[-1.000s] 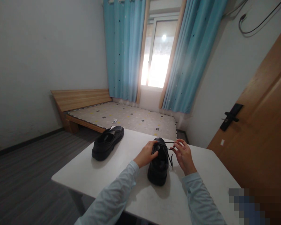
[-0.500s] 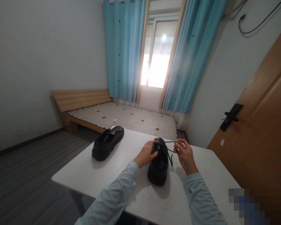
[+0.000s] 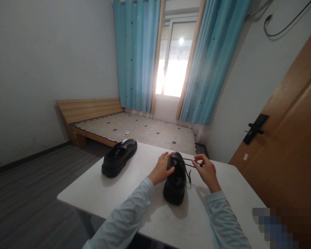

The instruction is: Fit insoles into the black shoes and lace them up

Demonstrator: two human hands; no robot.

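A black lace-up shoe (image 3: 174,193) stands on the white table with its heel toward me. My left hand (image 3: 161,168) grips its left side near the opening, the thumb over the edge. To the right of the shoe, my right hand (image 3: 205,169) pinches a black shoelace (image 3: 188,159), which runs taut from the shoe in two strands. Another lace end hangs down the shoe's right side. A second black shoe (image 3: 116,162) rests on the table further left, apart from both hands.
The white table (image 3: 93,193) has its left corner and far edge in view. Behind it is a bed (image 3: 145,129) with a small white remote (image 3: 126,134) on it. A brown door (image 3: 287,138) with a black handle stands at the right.
My right hand has shifted slightly right, drawing the lace strands straighter. My left hand and both shoes have stayed nearly where they were.
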